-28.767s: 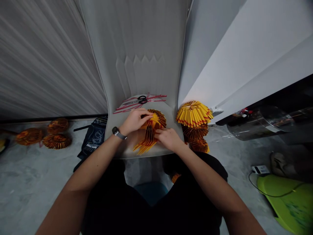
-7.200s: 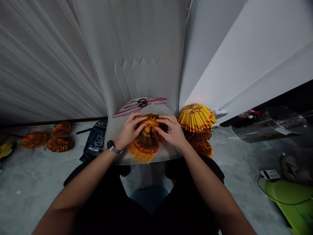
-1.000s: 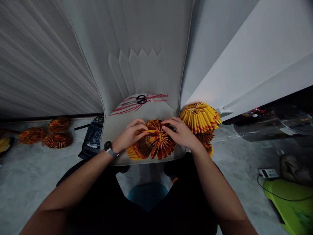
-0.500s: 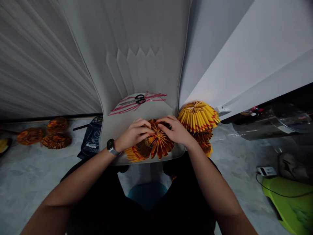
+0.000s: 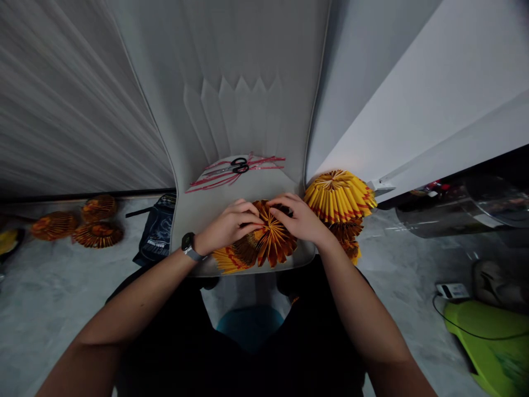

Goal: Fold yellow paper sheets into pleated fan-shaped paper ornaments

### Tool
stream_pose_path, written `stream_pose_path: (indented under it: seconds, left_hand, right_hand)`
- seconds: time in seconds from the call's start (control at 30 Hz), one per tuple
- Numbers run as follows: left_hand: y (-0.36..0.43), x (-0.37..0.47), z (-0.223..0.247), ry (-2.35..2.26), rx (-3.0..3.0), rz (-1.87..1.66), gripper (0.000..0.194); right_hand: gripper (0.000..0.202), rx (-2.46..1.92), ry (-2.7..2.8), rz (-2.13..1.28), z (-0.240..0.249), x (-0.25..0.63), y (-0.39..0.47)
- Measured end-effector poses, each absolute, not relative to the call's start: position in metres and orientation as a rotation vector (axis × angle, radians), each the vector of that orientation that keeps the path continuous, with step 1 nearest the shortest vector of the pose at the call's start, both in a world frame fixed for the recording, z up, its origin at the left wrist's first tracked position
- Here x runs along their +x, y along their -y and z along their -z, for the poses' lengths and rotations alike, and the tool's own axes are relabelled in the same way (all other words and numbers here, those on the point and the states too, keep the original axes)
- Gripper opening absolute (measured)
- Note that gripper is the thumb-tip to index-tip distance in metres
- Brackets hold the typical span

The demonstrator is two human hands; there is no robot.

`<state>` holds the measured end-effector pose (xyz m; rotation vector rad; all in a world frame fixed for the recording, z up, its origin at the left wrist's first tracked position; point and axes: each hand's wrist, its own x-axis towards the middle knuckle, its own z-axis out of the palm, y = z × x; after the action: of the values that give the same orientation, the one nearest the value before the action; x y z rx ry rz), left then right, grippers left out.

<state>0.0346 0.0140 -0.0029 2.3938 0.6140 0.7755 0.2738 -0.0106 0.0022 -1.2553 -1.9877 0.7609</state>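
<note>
On the chair seat in front of me is a gold pleated paper rosette (image 5: 278, 245), its folds fanned out in a circle. My left hand (image 5: 237, 221), with a watch on its wrist, pinches it near the centre from the left side. Bent fingers of my right hand (image 5: 298, 219) grip its upper right edge. Partly under the rosette, on the left, lies more yellow pleated paper (image 5: 232, 260). Farther back on the seat, black-handled scissors (image 5: 239, 165) rest on several pink strips (image 5: 209, 180).
Right of the chair (image 5: 194, 212) stands a stack of yellow pleated paper pieces (image 5: 341, 196). Several gold pleated pieces (image 5: 98, 235) lie on the floor at left, near a dark bag (image 5: 156, 230). A green plastic object (image 5: 487, 336) and a clear container (image 5: 450, 212) are at right.
The whole view has shifted slightly to the left, so things appear a little farther right. Both hands stay at the rosette, with hardly any finger movement.
</note>
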Motion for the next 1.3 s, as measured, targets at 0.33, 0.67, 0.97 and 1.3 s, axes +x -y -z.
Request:
stream_pose_path:
  seconds: [0.33,0.67,0.97,1.3]
  left_hand:
    - [-0.010,0.037,0.005,-0.591,2.090,-0.850,0.015]
    - [-0.010,0.036,0.002,-0.651,2.009,-0.879,0.014]
    - [-0.012,0.035,0.001,-0.744,2.124,-0.911,0.017]
    - [-0.020,0.034,-0.006,-0.743,2.306,-0.816,0.017]
  right_hand:
    - [0.022,-1.243,1.995,-0.768,-0.001,0.273,0.011]
    - [0.024,-1.261,1.965,-0.765,-0.002,0.269,0.011]
    - [0.026,-1.255,1.970,-0.806,-0.003,0.268,0.010]
    - [0.025,-1.251,1.979,-0.797,-0.001,0.267,0.009]
